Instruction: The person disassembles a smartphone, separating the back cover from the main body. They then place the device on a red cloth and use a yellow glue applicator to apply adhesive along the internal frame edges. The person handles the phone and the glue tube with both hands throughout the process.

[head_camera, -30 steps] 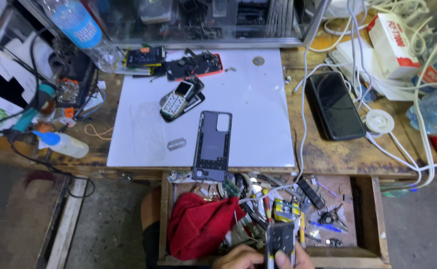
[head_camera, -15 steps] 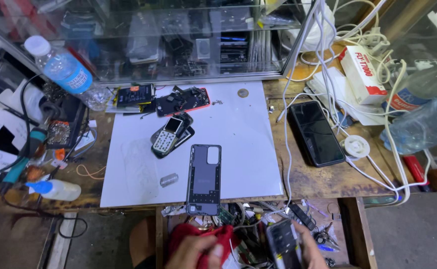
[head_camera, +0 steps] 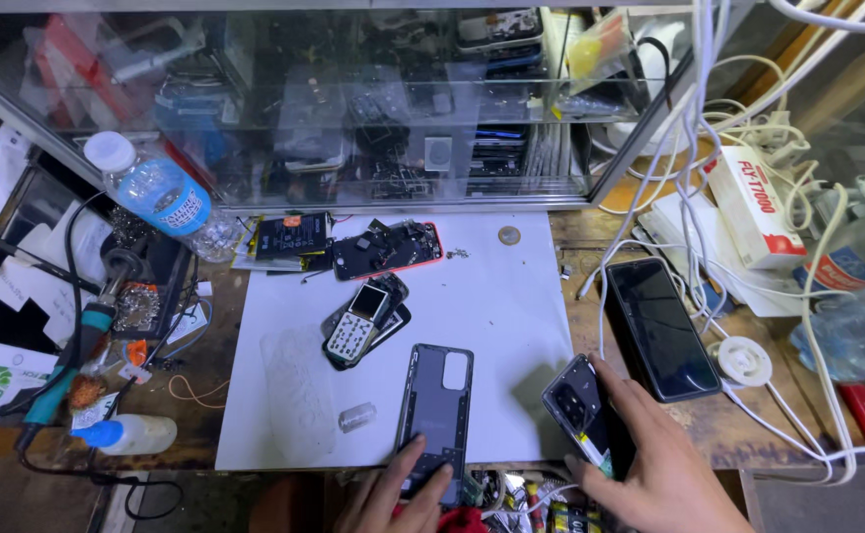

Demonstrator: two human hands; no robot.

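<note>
My right hand (head_camera: 659,464) grips a dark phone body (head_camera: 583,407) with its camera cluster up, held just above the right edge of the white work mat (head_camera: 511,296). My left hand (head_camera: 398,494) rests its fingertips on the lower end of a grey phone back frame (head_camera: 436,415) lying flat near the mat's front edge. A small keypad phone (head_camera: 358,324) on black parts lies in the mat's middle. A red-edged opened phone (head_camera: 388,249) and a black battery (head_camera: 291,237) lie at the back.
A black smartphone (head_camera: 661,328) lies right of the mat among white cables (head_camera: 748,360). A water bottle (head_camera: 156,195) leans at back left. A soldering iron (head_camera: 87,336) and a white glue bottle (head_camera: 136,434) are at left. A glass cabinet (head_camera: 373,109) stands behind.
The view has lifted from the open drawer to the bench top. My right hand brought the dark phone body up out of the drawer to the mat's edge; my left hand reached the grey frame.
</note>
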